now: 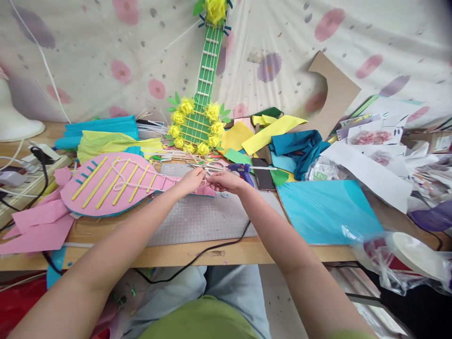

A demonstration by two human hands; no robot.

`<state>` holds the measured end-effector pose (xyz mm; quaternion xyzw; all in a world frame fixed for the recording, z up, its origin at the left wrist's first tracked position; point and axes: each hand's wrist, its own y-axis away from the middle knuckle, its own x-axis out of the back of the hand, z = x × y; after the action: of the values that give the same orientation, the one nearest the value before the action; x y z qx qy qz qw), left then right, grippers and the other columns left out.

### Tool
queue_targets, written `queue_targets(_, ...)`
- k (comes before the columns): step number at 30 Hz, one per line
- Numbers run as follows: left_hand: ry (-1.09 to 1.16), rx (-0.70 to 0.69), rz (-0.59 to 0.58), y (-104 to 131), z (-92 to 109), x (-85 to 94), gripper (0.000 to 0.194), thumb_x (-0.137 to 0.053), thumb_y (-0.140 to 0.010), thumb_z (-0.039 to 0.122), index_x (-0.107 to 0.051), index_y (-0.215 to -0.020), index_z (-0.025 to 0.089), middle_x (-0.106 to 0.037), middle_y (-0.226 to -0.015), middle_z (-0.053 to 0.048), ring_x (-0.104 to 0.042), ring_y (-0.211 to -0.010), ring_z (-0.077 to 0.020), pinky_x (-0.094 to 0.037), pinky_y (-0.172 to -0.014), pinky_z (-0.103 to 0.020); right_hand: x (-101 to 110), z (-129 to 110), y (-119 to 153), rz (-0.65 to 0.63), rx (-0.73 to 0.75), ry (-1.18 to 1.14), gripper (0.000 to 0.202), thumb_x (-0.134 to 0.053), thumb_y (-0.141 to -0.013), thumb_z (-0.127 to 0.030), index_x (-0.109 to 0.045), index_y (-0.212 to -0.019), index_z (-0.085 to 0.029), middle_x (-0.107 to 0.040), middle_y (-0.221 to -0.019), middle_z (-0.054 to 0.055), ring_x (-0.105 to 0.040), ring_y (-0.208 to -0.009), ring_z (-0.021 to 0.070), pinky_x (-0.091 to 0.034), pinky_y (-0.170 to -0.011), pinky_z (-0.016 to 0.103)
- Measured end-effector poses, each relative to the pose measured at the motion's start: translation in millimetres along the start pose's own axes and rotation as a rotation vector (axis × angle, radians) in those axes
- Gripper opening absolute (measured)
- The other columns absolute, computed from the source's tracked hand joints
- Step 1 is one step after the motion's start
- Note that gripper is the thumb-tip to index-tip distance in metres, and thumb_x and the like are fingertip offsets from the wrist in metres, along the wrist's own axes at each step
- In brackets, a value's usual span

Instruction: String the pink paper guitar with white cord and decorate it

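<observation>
A pink paper-covered toy lute (132, 162) lies flat on the left of the table, with yellow strips across its body and its neck pointing right. Loose white string (120, 181) loops over the body and runs along the neck towards my hands. Above the neck's far end, my left hand (193, 181) is closed in a pinch on the string. My right hand (223, 181) meets it fingertip to fingertip, also pinching the string; the exact grip is small and partly hidden. Just behind the hands are scissors (215, 166) and a blue glue gun (243, 172).
A grey cutting mat (205, 219) lies under the neck. A phone (263, 174) and a blue sheet (328, 212) are to the right. A green toy lute with yellow flowers (208, 80) leans at the back. A black cable (212, 247) hangs over the front edge.
</observation>
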<state>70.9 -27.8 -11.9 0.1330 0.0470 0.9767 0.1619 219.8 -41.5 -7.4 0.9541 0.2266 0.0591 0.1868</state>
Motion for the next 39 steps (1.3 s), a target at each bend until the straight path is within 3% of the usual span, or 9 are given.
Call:
queue_targets(7,0.09,0.197,-0.134,13,5,7.5,0.014,-0.059,-0.071,0.024,-0.047,-0.067,0.016,-0.036,-0.049,0.007,-0.028,-0.041,-0.0048,-0.022,-0.039,-0.016,-1,2,-2,-0.04,0.005,0.03,0.019,-0.055,-0.078,-0.026,-0.058,-0.064,-0.013,-0.048,-0.047,-0.005,-0.037,-0.038,0.0016,-0.02,-0.034,0.015)
queue_targets(15,0.118,0.164,-0.134,11,-2,15.4,0.014,-0.061,-0.07,0.02,-0.049,-0.066,0.015,-0.045,-0.055,0.004,-0.037,-0.042,-0.0053,-0.031,-0.041,-0.017,-5,2,-8,-0.064,0.006,-0.004,0.02,-0.054,-0.078,-0.028,-0.054,-0.064,-0.014,-0.045,-0.047,-0.006,-0.032,-0.037,0.0011,-0.018,-0.034,0.014)
queue_targets(20,0.064,0.074,-0.088,13,-2,19.2,0.011,-0.062,-0.071,0.019,-0.052,-0.067,0.014,-0.054,-0.062,0.001,-0.047,-0.05,-0.0081,-0.038,-0.045,-0.018,-4,2,-16,-0.078,0.015,0.007,0.019,-0.054,-0.077,-0.028,-0.055,-0.065,-0.014,-0.046,-0.048,-0.005,-0.036,-0.039,0.0022,-0.019,-0.035,0.015)
queue_targets(27,0.071,0.091,0.094,17,-2,30.1,0.017,-0.061,-0.071,0.015,-0.047,-0.06,0.015,-0.033,-0.045,0.008,-0.026,-0.036,-0.0037,-0.018,-0.037,-0.017,13,-10,-26,0.081,0.095,0.062,0.024,-0.055,-0.078,-0.036,-0.056,-0.069,-0.014,-0.037,-0.046,-0.007,-0.025,-0.037,0.0025,-0.013,-0.036,0.018)
queue_targets(29,0.083,0.087,0.143,15,-5,36.5,0.018,-0.06,-0.071,0.016,-0.046,-0.059,0.015,-0.033,-0.046,0.008,-0.025,-0.037,-0.0035,-0.015,-0.037,-0.017,18,-16,-29,0.231,0.099,0.184,0.024,-0.052,-0.081,-0.035,-0.056,-0.069,-0.015,-0.036,-0.045,-0.007,-0.025,-0.038,0.0039,-0.016,-0.038,0.019)
queue_targets(31,0.11,0.076,0.188,14,-6,44.9,0.018,-0.06,-0.07,0.015,-0.046,-0.059,0.014,-0.034,-0.047,0.008,-0.023,-0.037,-0.003,-0.014,-0.037,-0.017,21,-20,-33,0.418,0.074,0.461,0.024,-0.052,-0.081,-0.034,-0.058,-0.066,-0.015,-0.046,-0.05,-0.002,-0.037,-0.044,0.0069,-0.026,-0.043,0.021)
queue_targets(34,0.217,0.058,0.233,15,-6,61.4,0.017,-0.059,-0.07,0.014,-0.046,-0.06,0.015,-0.029,-0.047,0.008,-0.021,-0.037,-0.0026,-0.013,-0.036,-0.017,20,-21,-37,0.645,-0.017,0.978,0.019,-0.052,-0.08,-0.027,-0.063,-0.075,-0.013,-0.063,-0.077,0.011,-0.057,-0.072,0.0181,-0.038,-0.061,0.025)
queue_targets(36,0.311,0.067,0.242,18,-4,73.1,0.015,-0.059,-0.07,0.013,-0.047,-0.063,0.015,-0.026,-0.047,0.009,-0.019,-0.037,-0.0024,-0.012,-0.035,-0.016,17,-18,-40,0.696,-0.055,1.189,0.022,-0.049,-0.081,-0.023,-0.064,-0.09,-0.011,-0.064,-0.098,0.016,-0.058,-0.09,0.024,-0.041,-0.071,0.029)
queue_targets(39,0.402,0.107,0.244,23,-2,85.0,0.015,-0.06,-0.069,0.01,-0.046,-0.064,0.014,-0.025,-0.046,0.01,-0.017,-0.036,-0.0018,-0.011,-0.033,-0.014,8,-10,-48,0.664,-0.02,1.332,0.03,-0.047,-0.08,-0.021,-0.062,-0.103,-0.009,-0.06,-0.11,0.019,-0.055,-0.102,0.0261,-0.042,-0.08,0.031)
